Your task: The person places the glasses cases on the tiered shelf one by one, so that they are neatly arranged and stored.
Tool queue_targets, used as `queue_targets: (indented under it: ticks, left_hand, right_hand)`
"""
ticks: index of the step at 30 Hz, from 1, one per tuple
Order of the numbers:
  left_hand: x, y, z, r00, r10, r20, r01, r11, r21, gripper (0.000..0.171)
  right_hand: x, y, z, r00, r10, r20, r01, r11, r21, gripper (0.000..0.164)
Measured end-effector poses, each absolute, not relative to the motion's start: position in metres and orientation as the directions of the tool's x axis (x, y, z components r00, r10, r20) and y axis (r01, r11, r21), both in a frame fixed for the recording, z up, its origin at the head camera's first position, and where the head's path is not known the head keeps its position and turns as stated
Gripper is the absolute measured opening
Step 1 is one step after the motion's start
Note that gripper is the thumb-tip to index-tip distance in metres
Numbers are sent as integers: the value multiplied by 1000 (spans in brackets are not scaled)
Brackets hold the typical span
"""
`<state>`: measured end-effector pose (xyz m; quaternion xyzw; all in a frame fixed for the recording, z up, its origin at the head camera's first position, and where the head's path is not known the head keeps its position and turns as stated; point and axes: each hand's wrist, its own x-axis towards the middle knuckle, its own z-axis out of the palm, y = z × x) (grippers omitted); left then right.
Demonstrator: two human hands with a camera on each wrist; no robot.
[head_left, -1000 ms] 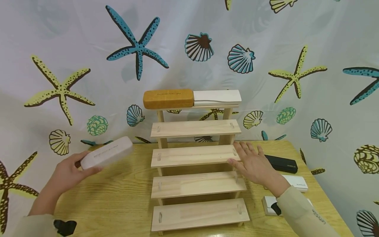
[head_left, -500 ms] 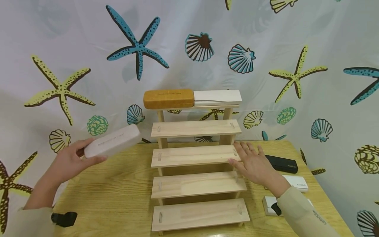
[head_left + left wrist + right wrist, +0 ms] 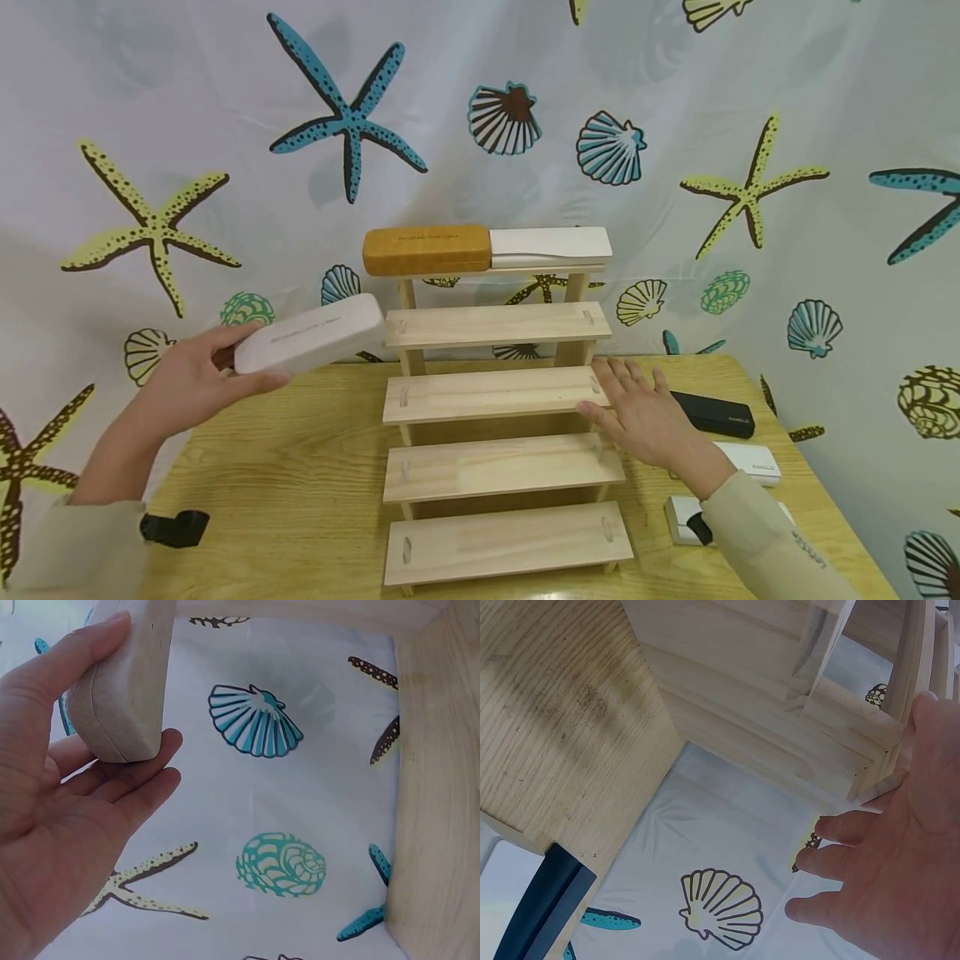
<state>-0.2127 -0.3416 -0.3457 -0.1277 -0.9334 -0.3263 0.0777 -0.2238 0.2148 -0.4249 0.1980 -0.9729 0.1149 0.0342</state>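
My left hand [image 3: 187, 379] grips a pale pinkish-white glasses case [image 3: 311, 336] by its near end, thumb on one side and fingers on the other. Held in the air and tilted, the case has its far end beside the left end of the second tier from the top of a wooden stepped rack [image 3: 498, 396]. My right hand [image 3: 648, 421] rests against the right end of the rack's middle tier, fingers extended. On the top tier lie a mustard-brown glasses case [image 3: 427, 252] and a white case [image 3: 551, 246], end to end.
Right of the rack, a black case [image 3: 714, 414], a white case [image 3: 753, 463] and another white case [image 3: 678, 523], partly under the right sleeve, lie on the wooden table [image 3: 285, 483]. A curtain printed with starfish and shells [image 3: 480, 50] hangs behind.
My left hand has lifted the pinkish-white glasses case up and rightward, toward the rack's second tier from the top. The right hand has stayed at the middle tier.
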Motion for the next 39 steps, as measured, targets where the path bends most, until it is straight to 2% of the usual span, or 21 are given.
queue_targets:
  ticks: [14,21,26,34,39]
  left_hand:
    - [-225,-305,-325,-936,258,239,350,741,573,82]
    - [-237,-284,-322,-907,324,268,421,701,576,79]
    - [-243,-270,-321,-907,334,258,421,698,579,78]
    - [-253,-252,-320,-912,350,213,406,703,584,88]
    - [-261,-244,-321,-912,357,203,405,698,590,89]
  right_hand:
    - [-224,215,-426,-921,-373,114,-390,898,-205,80]
    - [-224,214,-427,-921,-373,116,-389,899,-202,80]
    - [-225,215,-428,-919,-375,120,-392,897,-203,81]
    - [-225,216,-428,-919,-377,114,-393,894,-213,82]
    - [-225,216,-428,-919,-376,116,-393,896,-205,82]
